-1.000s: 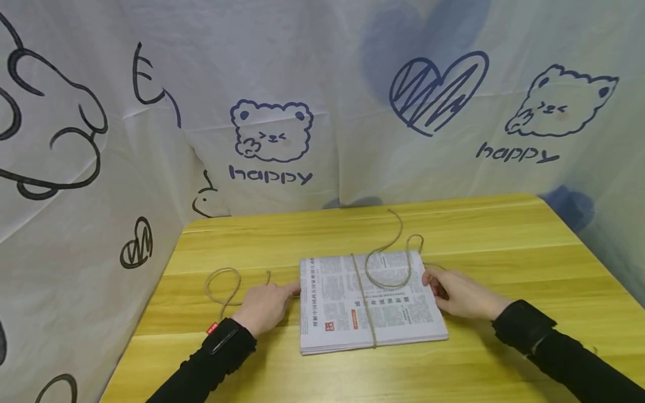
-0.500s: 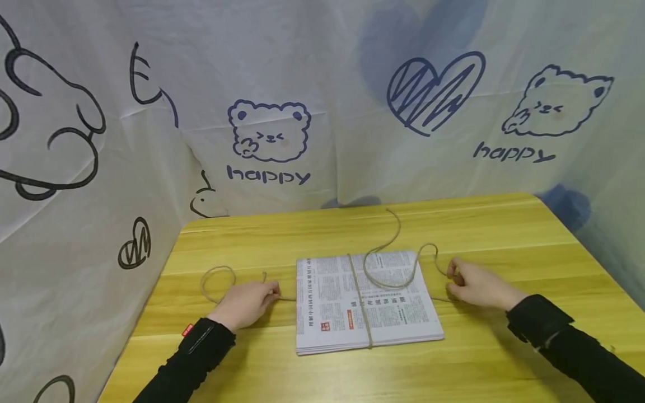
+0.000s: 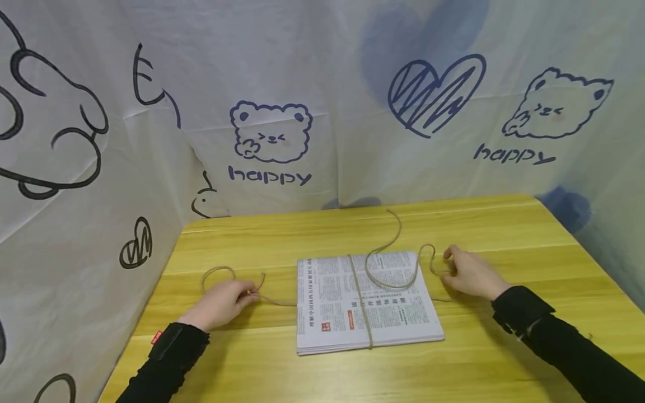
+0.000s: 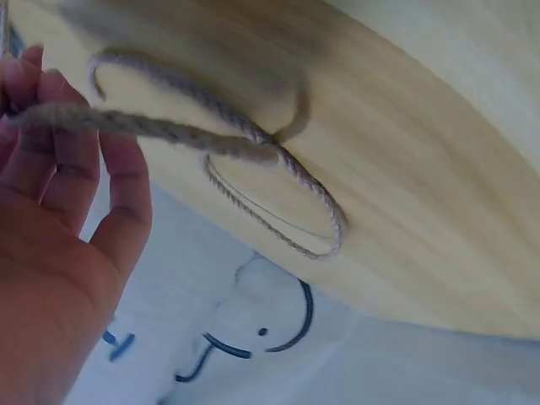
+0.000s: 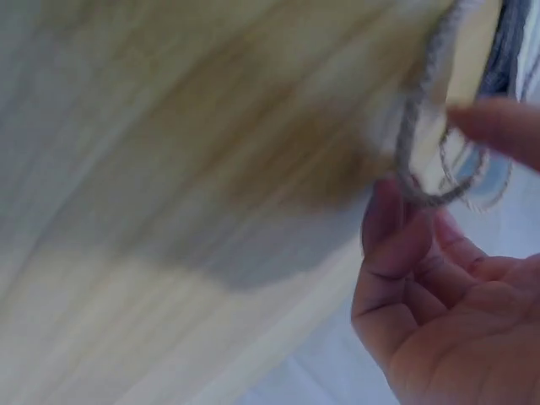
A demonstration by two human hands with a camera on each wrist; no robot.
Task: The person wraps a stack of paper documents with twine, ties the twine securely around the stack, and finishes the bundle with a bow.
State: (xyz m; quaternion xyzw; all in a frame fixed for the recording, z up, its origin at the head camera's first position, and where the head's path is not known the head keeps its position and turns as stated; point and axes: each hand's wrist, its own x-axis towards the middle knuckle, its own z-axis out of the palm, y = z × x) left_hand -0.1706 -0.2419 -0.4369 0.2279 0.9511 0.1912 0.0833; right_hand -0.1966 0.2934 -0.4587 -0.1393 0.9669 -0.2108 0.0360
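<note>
A stack of folded newspapers [image 3: 327, 302] lies on the table, with a thin braided tan rope [image 3: 360, 291] running across its top from back to front. My left hand [image 3: 221, 302] is left of the stack and holds a length of rope that comes out from the stack's left side. In the left wrist view this rope [image 4: 169, 128] crosses the curled fingers, and a loop lies on the table beyond. Right of the stack, my right hand [image 3: 471, 272] pinches another part of the rope [image 5: 413, 126] at its fingertips, the index finger raised away from it.
The wood-grained table [image 3: 383, 375] reaches back to a white cloth wall [image 3: 347, 145] with drawn bears and hearts. A loose rope curve [image 3: 385, 246] lies over the newspapers' back right part, its end near the table's back edge. Another loop [image 3: 214, 270] lies at the left.
Both hands have moved outward from the newspapers' sides. The left hand has drawn rope out to the left; the right hand has taken hold of rope on the right. The stack stays put.
</note>
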